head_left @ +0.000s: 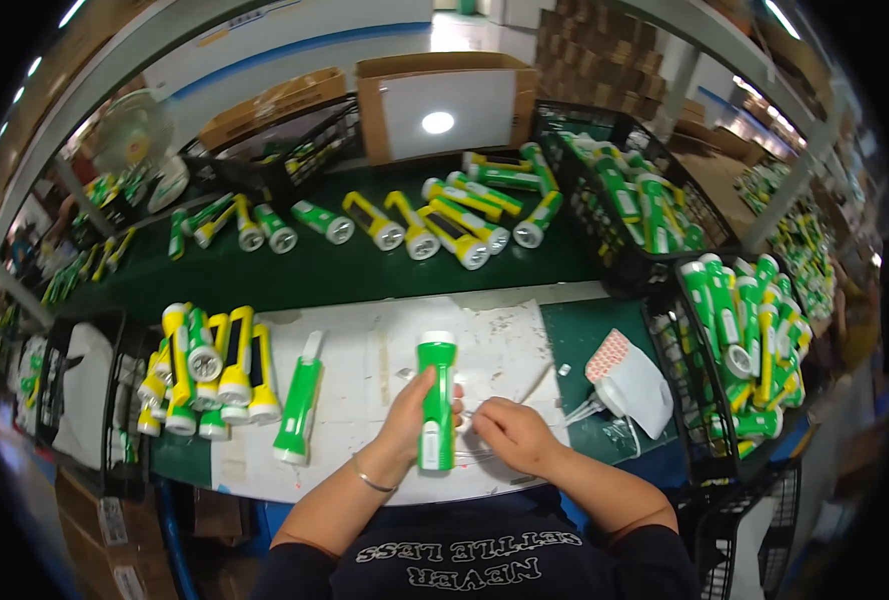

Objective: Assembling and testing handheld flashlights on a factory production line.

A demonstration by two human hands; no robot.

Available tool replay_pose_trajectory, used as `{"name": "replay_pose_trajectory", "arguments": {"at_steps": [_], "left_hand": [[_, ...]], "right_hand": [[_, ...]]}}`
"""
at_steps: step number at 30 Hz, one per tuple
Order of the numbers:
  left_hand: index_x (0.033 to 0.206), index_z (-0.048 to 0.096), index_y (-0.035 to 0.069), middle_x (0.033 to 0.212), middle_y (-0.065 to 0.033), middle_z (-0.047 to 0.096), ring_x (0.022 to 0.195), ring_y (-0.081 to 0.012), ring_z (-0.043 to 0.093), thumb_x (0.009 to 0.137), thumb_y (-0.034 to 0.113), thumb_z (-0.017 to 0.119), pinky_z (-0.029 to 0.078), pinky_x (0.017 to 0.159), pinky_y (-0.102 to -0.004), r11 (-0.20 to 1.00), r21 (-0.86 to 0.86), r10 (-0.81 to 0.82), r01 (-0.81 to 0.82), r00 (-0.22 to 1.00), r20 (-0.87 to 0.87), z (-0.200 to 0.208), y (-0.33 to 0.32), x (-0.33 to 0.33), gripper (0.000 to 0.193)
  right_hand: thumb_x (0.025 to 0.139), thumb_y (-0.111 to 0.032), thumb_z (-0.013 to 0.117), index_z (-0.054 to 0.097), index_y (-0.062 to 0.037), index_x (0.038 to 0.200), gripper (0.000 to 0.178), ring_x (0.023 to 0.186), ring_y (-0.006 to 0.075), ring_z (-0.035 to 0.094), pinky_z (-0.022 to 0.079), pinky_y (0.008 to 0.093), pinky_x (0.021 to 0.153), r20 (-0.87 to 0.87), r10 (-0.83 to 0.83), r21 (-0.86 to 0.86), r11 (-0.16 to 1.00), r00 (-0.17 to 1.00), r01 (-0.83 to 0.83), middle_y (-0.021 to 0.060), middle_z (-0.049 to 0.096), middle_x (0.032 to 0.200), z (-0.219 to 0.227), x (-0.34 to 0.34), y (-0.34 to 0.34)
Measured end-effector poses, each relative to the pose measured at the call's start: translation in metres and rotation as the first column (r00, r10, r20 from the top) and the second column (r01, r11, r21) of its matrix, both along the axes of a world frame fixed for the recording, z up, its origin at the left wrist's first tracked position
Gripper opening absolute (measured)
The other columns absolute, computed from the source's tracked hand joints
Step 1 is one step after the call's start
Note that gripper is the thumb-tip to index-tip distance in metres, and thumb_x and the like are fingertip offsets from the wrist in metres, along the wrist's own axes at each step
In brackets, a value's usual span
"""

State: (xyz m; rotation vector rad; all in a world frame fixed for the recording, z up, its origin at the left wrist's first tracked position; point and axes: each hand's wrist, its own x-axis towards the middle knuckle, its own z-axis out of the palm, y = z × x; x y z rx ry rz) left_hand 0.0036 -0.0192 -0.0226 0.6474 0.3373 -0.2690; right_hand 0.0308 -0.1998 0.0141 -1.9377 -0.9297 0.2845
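- The left hand [404,412] hugs a green torch [438,408]; it could drop if that grip loosens.
- The right hand [512,432] curls nearby; I can't tell what's inside.

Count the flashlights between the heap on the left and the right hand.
2: one green flashlight in the left hand, another lying on the white sheet, right of the heap.

flashlight [437,405]: smooth, glossy green plastic; bracelet [371,483]: shiny metal; box [369,112]: matt cardboard; shirt [364,578]: matt cloth.
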Motion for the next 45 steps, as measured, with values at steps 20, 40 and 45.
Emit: {"name": "replay_pose_trajectory", "arguments": {"at_steps": [20, 40, 45], "left_hand": [[0.105, 0.042, 0.005, 0.088, -0.0102, 0.056, 0.072, -0.0134, 0.055, 0.094, 0.048, 0.026, 0.047, 0.068, -0.0271, 0.851, 0.477, 0.057, -0.222, 0.94, 0.336, 0.018, -0.001, 0.009, 0.046], [0.108, 0.04, 0.006, 0.091, -0.0071, 0.054, 0.072, -0.0114, 0.055, 0.089, 0.025, 0.052, 0.048, 0.062, -0.0256, 0.933, 0.314, 0.086, -0.174, 0.957, 0.276, 0.024, 0.017, -0.001, 0.029], [0.112, 0.039, 0.003, 0.088, -0.0099, 0.056, 0.071, -0.014, 0.056, 0.088, 0.029, 0.053, 0.048, 0.064, -0.0291, 0.752, 0.653, -0.113, -0.09, 0.958, 0.262, 0.027, 0.03, -0.01, 0.037]], "right_hand": [[0.07, -0.014, 0.063, 0.056, -0.0112, 0.075, 0.009, 0.046, 0.0219, 0.05, 0.04, 0.0331, 0.042, 0.698, 0.126, -0.208, 0.978, 0.705, 0.031, 0.0046, 0.048, 0.064, 0.027, 0.013, 0.031], [0.077, -0.015, 0.066, 0.037, -0.0027, 0.057, 0.037, 0.049, 0.0145, 0.034, 0.031, 0.0294, 0.046, -0.092, -0.115, 0.137, 0.982, 0.989, 0.127, 0.0053, 0.038, 0.055, 0.002, 0.018, 0.042], [0.077, -0.019, 0.067, 0.045, -0.0036, 0.068, 0.028, 0.052, 0.006, 0.033, 0.031, 0.0241, 0.048, -0.257, -0.138, 0.08, 0.983, 0.957, 0.163, -0.0013, 0.045, 0.063, 0.021, 0.052, 0.025]]}}
